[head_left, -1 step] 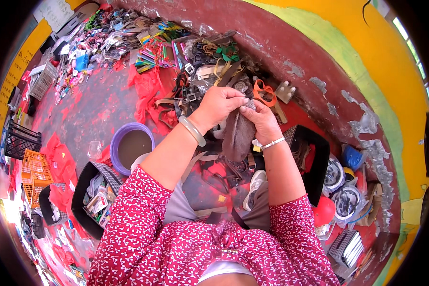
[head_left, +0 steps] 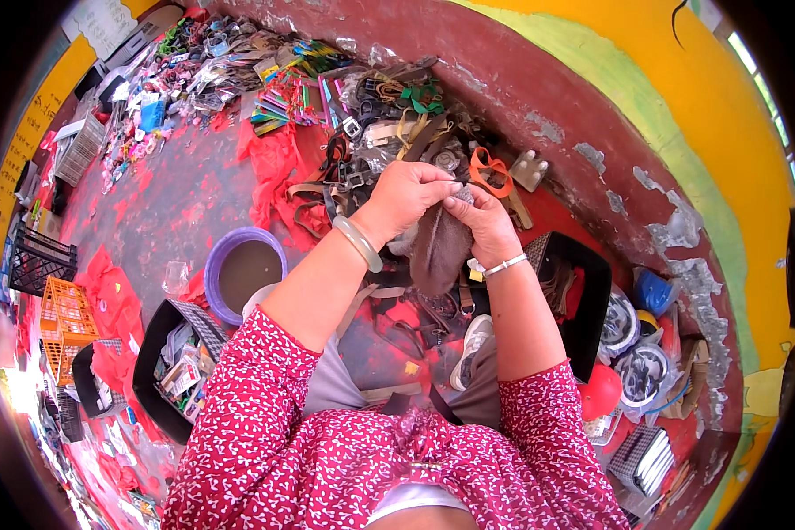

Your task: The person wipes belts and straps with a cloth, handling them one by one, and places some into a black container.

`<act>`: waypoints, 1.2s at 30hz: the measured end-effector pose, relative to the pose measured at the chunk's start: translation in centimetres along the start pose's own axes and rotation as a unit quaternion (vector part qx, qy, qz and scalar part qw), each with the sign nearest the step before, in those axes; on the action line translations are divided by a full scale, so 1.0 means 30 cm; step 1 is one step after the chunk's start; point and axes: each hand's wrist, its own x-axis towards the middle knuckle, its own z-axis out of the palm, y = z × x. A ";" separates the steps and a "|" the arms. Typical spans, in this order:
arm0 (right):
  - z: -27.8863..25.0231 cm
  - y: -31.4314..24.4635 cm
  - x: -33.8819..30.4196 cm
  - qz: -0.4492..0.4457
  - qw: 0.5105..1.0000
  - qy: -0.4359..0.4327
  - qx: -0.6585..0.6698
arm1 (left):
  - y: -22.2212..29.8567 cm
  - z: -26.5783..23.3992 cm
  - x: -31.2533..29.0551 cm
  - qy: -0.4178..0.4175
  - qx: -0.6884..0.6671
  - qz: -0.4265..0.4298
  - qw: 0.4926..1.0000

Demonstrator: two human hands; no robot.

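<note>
A limp brown fabric piece (head_left: 442, 252) with a fuzzy grey top edge hangs between my hands, above the floor in front of my knees. My right hand (head_left: 488, 228) is closed, its thumb and fingers gripping the fabric near that top edge. Against the same edge, my left hand (head_left: 405, 196) makes a pinch with thumb and forefinger. Whatever is between those fingertips is too small to make out. Behind and below the fabric lie belts and straps with buckles (head_left: 352, 127), and an orange looped strap (head_left: 489, 173) sits just beyond my right hand.
Left of my arm stands a purple bucket (head_left: 212, 274) of murky liquid. Nearby are a black bin (head_left: 146, 384) of small goods and an orange crate (head_left: 69, 325). A black box (head_left: 596, 322) stands by my right forearm. The peeling red wall (head_left: 574, 115) curves behind.
The lower end of the brown fabric has risen very slightly. Both hands keep nearly the same position and grip.
</note>
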 end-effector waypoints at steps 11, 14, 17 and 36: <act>0.020 -0.013 0.000 0.035 0.997 -0.013 0.063 | -0.026 0.024 0.011 0.049 -0.044 0.017 0.998; 0.018 -0.028 -0.003 0.064 0.998 0.003 0.006 | -0.028 0.038 0.003 0.072 -0.068 0.023 0.995; 0.001 -0.014 0.012 0.085 0.996 0.005 0.033 | -0.038 0.047 0.000 0.103 -0.002 0.034 0.994; 0.012 -0.039 -0.049 0.105 0.992 0.058 -0.037 | -0.035 0.071 0.033 0.179 0.116 0.013 0.977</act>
